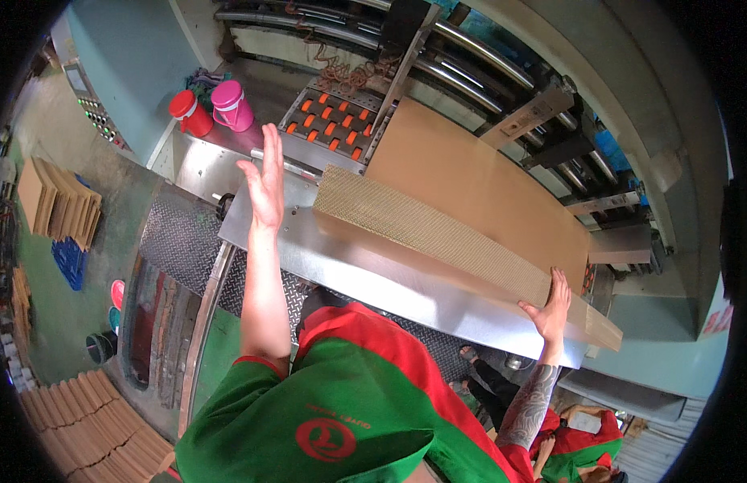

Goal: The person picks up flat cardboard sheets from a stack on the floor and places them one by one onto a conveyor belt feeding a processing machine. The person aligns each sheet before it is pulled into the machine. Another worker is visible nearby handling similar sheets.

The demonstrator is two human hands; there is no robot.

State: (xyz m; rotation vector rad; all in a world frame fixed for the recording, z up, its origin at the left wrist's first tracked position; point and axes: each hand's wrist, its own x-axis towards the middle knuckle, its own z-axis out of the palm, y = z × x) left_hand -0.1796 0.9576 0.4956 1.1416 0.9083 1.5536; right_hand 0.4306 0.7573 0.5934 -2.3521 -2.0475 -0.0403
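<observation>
A long stack of corrugated cardboard sheets (422, 233) lies on a shiny metal table (357, 270), its fluted edges facing up toward me. Behind it, a wide brown cardboard surface (470, 173) reaches in under the machine's rollers. My left hand (265, 183) is raised just off the stack's left end, fingers straight and thumb out, holding nothing. Against the stack's right part rests my right hand (550, 309), its fingers spread over the near edge without gripping.
Orange roller wheels (331, 122) sit in a frame beyond the table. A red jug (190, 113) and a pink jug (232, 105) stand on a ledge at the left. Cardboard piles (91, 427) are on the floor at the left. Another person (587, 443) is at the lower right.
</observation>
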